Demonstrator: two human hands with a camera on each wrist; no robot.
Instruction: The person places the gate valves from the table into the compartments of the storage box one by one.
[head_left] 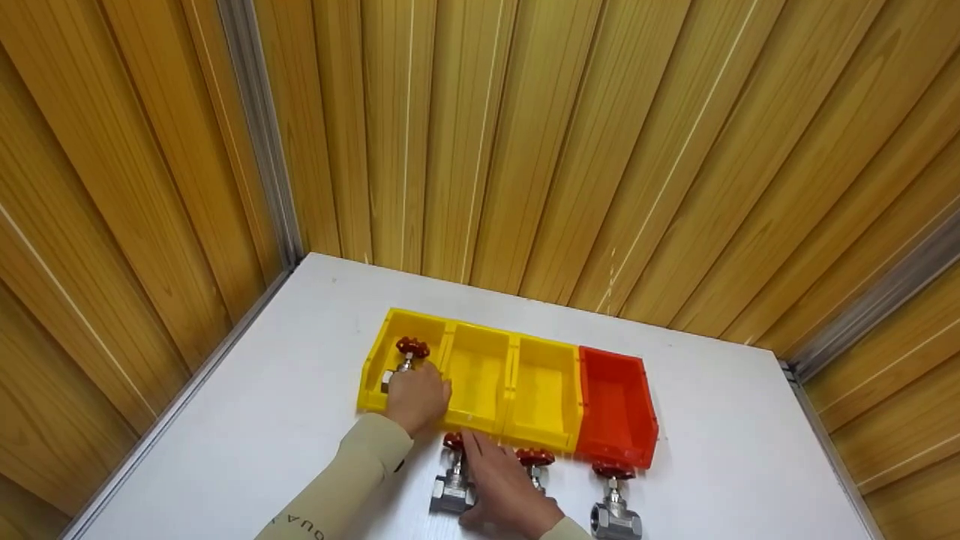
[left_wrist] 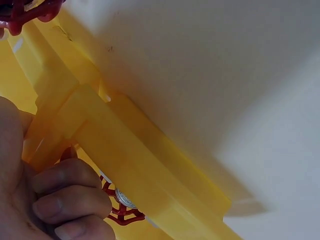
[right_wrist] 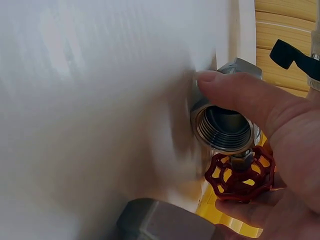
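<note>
My left hand [head_left: 418,397] reaches into the leftmost yellow bin [head_left: 375,352], its fingers [left_wrist: 75,200] curled. A dark red bit shows beside the index finger, apparently part of a valve in the grasp, mostly hidden by the hand. A metal gate valve [head_left: 409,358] with a red handwheel [left_wrist: 122,210] lies in that bin beside the hand. On the white table, my right hand [head_left: 502,480] grips another gate valve [head_left: 454,487], thumb on its threaded body [right_wrist: 225,132] and fingers at its red handwheel [right_wrist: 242,175]. A third valve [head_left: 536,461] stands partly behind the right hand.
Two more yellow bins [head_left: 476,337] and a red bin [head_left: 615,457] continue the row to the right. Before the red bin stands another gate valve [head_left: 616,514]. Wood-patterned walls [head_left: 480,150] enclose the white table [head_left: 285,390] at the back and sides.
</note>
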